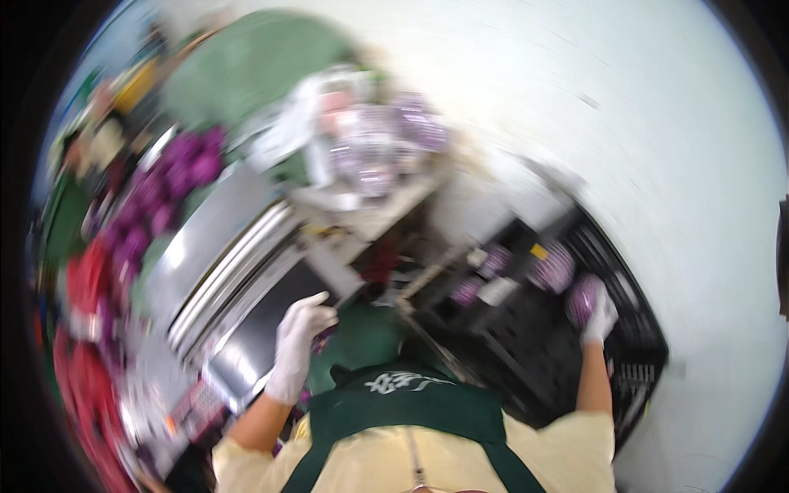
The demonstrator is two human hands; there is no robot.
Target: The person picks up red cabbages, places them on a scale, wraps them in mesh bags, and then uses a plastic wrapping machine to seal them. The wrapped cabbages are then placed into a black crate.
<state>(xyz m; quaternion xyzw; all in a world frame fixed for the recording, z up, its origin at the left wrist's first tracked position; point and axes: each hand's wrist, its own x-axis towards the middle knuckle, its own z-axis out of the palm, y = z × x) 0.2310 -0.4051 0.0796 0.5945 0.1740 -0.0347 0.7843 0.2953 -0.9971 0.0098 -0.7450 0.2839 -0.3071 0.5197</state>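
Observation:
My right hand (600, 317), in a white glove, grips a film-wrapped red cabbage (581, 300) over the right part of a black plastic crate (524, 345). Another wrapped red cabbage (553, 267), bearing a yellow label, sits beside it in the crate. Two more cabbages (493, 261) lie towards its far left corner near pale pieces. My left hand (302, 336), also gloved, is raised with loosely curled fingers and nothing visible in it. It is nearest a metal film-wrapping machine (240, 302) with a dark flat plate. Motion blurs much of the view.
Wrapped cabbages (376, 148) are heaped on a ledge beyond the machine, beside a white wall (616, 123). Unwrapped red cabbages (163, 182) form a pile at the left. A large green round surface (259, 68) stands at the back, and red bags or cloth (86, 376) at far left.

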